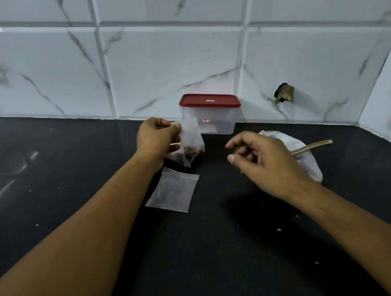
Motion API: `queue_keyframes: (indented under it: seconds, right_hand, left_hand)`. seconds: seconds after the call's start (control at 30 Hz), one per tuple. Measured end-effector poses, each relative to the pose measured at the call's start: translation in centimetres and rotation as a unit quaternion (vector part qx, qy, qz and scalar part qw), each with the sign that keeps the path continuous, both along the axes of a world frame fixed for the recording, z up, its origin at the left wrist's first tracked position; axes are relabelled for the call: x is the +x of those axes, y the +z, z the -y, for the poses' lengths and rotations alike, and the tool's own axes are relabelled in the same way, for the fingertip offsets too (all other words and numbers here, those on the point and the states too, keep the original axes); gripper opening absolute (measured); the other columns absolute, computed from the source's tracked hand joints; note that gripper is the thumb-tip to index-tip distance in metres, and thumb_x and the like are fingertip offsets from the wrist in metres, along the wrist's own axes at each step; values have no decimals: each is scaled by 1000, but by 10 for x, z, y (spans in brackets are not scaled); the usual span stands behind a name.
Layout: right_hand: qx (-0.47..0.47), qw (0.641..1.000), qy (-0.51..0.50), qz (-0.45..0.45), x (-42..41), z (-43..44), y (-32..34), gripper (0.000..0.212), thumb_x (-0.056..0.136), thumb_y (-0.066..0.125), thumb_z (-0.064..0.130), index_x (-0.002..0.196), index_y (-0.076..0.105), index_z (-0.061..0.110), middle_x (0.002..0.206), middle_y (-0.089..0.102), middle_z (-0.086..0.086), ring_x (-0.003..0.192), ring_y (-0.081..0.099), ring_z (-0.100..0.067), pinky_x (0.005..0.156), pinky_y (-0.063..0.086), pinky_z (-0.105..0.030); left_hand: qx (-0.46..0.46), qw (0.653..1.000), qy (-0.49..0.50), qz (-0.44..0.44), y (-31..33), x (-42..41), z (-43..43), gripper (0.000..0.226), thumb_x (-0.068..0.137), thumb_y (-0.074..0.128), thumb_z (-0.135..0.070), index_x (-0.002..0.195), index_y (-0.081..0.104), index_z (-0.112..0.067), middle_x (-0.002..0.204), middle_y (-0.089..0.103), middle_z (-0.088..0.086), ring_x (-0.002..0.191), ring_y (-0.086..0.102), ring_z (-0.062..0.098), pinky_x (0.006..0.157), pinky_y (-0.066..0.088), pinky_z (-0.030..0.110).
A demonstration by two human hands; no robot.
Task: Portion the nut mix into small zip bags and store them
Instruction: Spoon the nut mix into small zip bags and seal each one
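Observation:
My left hand (pixel 156 139) pinches the top edge of a small clear zip bag (pixel 191 143) that hangs above the black counter, dark nuts gathered at its bottom. A second small zip bag (pixel 173 190) with some nut mix lies flat on the counter just below it. My right hand (pixel 262 162) hovers to the right with loosely curled fingers and holds nothing. Behind that hand sits a white bowl (pixel 310 160), partly hidden, with a pale spoon (pixel 313 146) sticking out to the right. A clear plastic container with a red lid (pixel 210 113) stands against the wall.
The black counter (pixel 50 185) runs wide to the left and toward me, with a few crumbs on it. A white marble-tiled wall (pixel 180 53) closes the back and the right corner. A broken hole in the tile (pixel 284 92) shows at the right.

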State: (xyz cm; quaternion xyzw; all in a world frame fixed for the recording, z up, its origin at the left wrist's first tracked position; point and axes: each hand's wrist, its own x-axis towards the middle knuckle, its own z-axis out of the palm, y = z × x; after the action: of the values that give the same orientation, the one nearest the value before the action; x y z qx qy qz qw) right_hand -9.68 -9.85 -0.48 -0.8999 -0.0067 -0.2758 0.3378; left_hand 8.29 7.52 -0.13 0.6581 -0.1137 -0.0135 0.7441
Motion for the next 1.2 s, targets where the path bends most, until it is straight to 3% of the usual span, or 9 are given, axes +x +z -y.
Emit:
queue_keyframes:
  seconds: [0.1, 0.2, 0.37, 0.43, 0.53, 0.67, 0.9, 1.03, 1.2]
  right_hand:
    - [-42, 999, 8, -27, -1, -7, -3, 18, 95, 73, 24, 111, 70, 30, 84, 67, 11, 79, 65, -6, 76, 57, -31]
    - [-80, 994, 41, -59, -2, -17, -5, 22, 96, 72, 27, 118, 69, 29, 95, 68, 12, 89, 65, -5, 82, 58, -35]
    - [-174, 974, 109, -95, -1, -33, -12, 37, 97, 65, 45, 133, 63, 34, 127, 59, 19, 117, 57, 1, 98, 53, -33]
    - [-182, 968, 134, -107, -2, -38, -13, 43, 97, 63, 51, 137, 60, 35, 134, 55, 20, 125, 53, 1, 103, 50, -33]
    - [-202, 959, 157, -123, -4, -45, -14, 46, 99, 61, 50, 143, 56, 37, 143, 52, 19, 134, 45, 2, 111, 45, -34]
    - [-236, 947, 175, -127, -2, -49, -14, 39, 101, 58, 46, 138, 63, 34, 140, 58, 16, 134, 47, -1, 112, 43, -39]
    - [-220, 954, 171, -111, -1, -48, -14, 34, 95, 64, 52, 123, 72, 36, 126, 64, 20, 122, 55, 3, 105, 48, -35]
    - [-207, 956, 171, -118, -2, -48, -12, 39, 90, 68, 60, 121, 73, 36, 123, 65, 21, 120, 55, 5, 104, 47, -29]
    - [-183, 961, 177, -104, -2, -47, -12, 18, 93, 73, 39, 109, 78, 32, 113, 69, 18, 113, 61, -1, 100, 49, -33]
  left_hand:
    - [8, 999, 38, -12, -4, 7, -3, 18, 94, 70, -4, 95, 53, -12, 96, 69, 13, 70, 69, 19, 62, 64, 33]
    - [101, 991, 77, 36, -6, 16, -7, 11, 94, 65, -4, 91, 64, -14, 99, 71, 9, 71, 69, 17, 61, 61, 33]
    - [365, 914, 87, 155, -7, 19, -16, 16, 89, 63, -24, 89, 77, -33, 98, 74, -11, 86, 68, 11, 72, 58, 30]
    - [411, 890, 63, 188, -9, 18, -16, 13, 90, 69, -39, 96, 77, -31, 102, 75, -8, 92, 69, 14, 81, 60, 38]
    - [454, 862, 66, 217, -13, 14, -13, 33, 88, 72, -51, 108, 76, -25, 105, 74, -6, 100, 67, 17, 84, 58, 38]
    - [472, 841, 97, 246, -21, 13, -9, 34, 89, 70, -50, 111, 75, -25, 111, 73, -2, 107, 65, 21, 85, 57, 41]
    - [543, 790, 135, 250, -20, 8, -4, 43, 94, 63, -51, 121, 72, -19, 126, 64, 8, 121, 52, 31, 90, 52, 45]
    - [536, 800, 130, 236, -19, 7, -4, 40, 96, 59, -51, 121, 72, -22, 130, 61, 8, 124, 50, 31, 92, 48, 46]
    - [472, 846, 124, 213, -17, 10, -5, 37, 102, 50, -47, 116, 75, -24, 118, 71, 6, 119, 56, 32, 91, 53, 49]
